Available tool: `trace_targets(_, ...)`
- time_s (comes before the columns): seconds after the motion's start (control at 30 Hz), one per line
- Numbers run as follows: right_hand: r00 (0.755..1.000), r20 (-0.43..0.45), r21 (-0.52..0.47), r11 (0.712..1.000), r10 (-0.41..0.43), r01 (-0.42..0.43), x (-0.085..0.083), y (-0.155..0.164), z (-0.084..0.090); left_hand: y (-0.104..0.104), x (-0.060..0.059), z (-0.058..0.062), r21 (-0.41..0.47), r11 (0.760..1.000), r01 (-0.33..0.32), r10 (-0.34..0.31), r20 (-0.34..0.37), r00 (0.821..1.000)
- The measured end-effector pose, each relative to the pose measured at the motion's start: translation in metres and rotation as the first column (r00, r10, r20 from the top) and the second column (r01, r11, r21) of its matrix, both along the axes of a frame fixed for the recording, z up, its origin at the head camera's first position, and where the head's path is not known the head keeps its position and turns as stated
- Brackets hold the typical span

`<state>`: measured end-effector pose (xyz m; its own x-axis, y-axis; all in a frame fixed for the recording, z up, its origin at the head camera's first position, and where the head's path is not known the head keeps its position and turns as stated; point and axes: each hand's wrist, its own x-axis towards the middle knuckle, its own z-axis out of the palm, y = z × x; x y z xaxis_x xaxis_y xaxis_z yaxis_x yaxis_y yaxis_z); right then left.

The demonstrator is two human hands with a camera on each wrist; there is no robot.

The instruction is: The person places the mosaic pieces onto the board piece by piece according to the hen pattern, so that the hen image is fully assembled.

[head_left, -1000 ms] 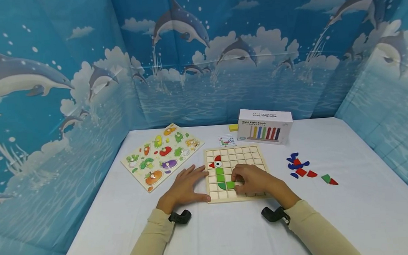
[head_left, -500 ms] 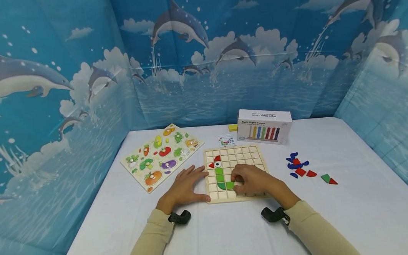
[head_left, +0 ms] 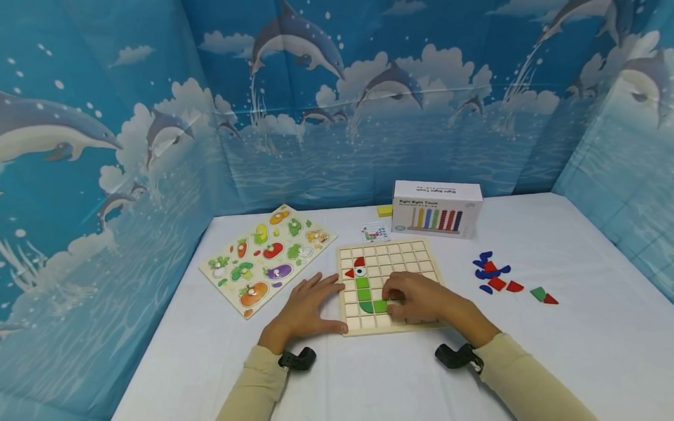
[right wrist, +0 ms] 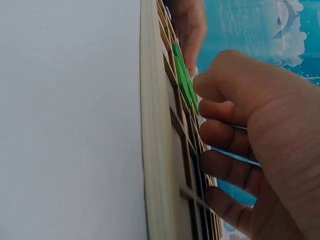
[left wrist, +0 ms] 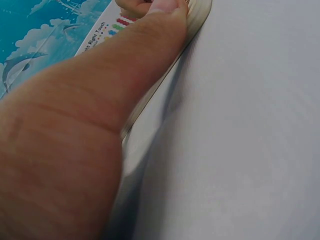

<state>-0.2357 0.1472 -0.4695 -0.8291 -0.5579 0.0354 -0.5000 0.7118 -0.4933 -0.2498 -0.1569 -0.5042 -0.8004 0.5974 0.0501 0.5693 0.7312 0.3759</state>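
Observation:
A wooden grid board (head_left: 406, 247) lies on the table between the hands. On its left side tiles form a bird-like shape: red pieces, a white eye tile (head_left: 360, 271), green squares and a green rounded corner tile (head_left: 366, 307). My left hand (head_left: 304, 304) spreads its fingers along the board's left edge, fingertips and thumb right at the rim. Over the lower middle of the board, my right hand (head_left: 418, 295) curls thumb and forefinger at the right end of a green square tile (head_left: 380, 306). In the right wrist view its fingertips are right against the green tiles (right wrist: 186, 82).
A vegetable puzzle board (head_left: 268, 258) lies at the left. Behind the grid board are a small pattern card (head_left: 375, 232), a yellow block (head_left: 385, 211) and a white box (head_left: 437, 208). Loose blue, red and green tiles (head_left: 496, 284) lie to the right.
Hardly anything moves. The right wrist shifts very slightly to the right, while the fingers stay at the green square tile and the left hand holds still.

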Motion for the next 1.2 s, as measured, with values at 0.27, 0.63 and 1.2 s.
trace_targets(0.27,0.999,-0.028,-0.084,0.996,-0.018,0.015,0.002,0.039,-0.005,-0.001,0.0,-0.001,-0.003,1.0,-0.002,0.002,-0.004,1.0)
trace_targets(0.63,0.981,-0.13,-0.157,0.98,-0.147,0.126,0.02,0.121,-0.008,0.001,0.001,-0.001,0.016,1.0,0.003,-0.003,-0.001,1.0)
trace_targets(1.2,0.886,-0.027,-0.028,0.886,-0.463,0.462,0.052,0.235,-0.009,0.001,0.001,0.0,-0.007,1.0,-0.01,0.01,0.002,1.0)
